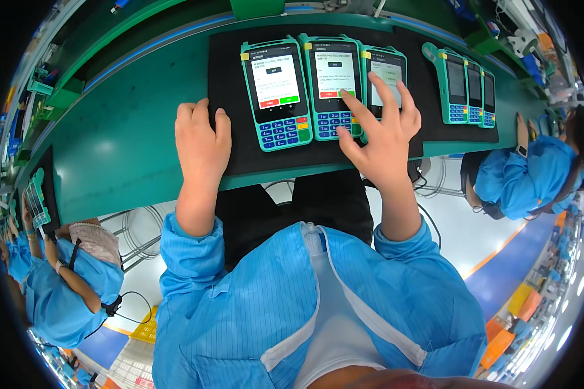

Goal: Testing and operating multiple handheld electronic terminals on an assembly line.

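Observation:
Three teal card payment terminals lie face up side by side on a black mat (230,71). The left terminal (277,76) and the middle terminal (321,59) show lit white screens with a red and a green button at the bottom. Over the third terminal (376,55), partly hidden, spreads my right hand (386,133), empty. Its index fingertip is at the green button on the middle terminal's screen, and its thumb is by that terminal's keypad. My left hand (203,142) rests at the mat's left edge, fingers curled in with nothing visible in them, apart from the left terminal.
Several more terminals (456,87) with dark screens stand in a row on a mat at the right. A green workbench (120,146) runs across. Co-workers in blue sit at the right (525,175) and left (71,285), the left one near another terminal (36,201).

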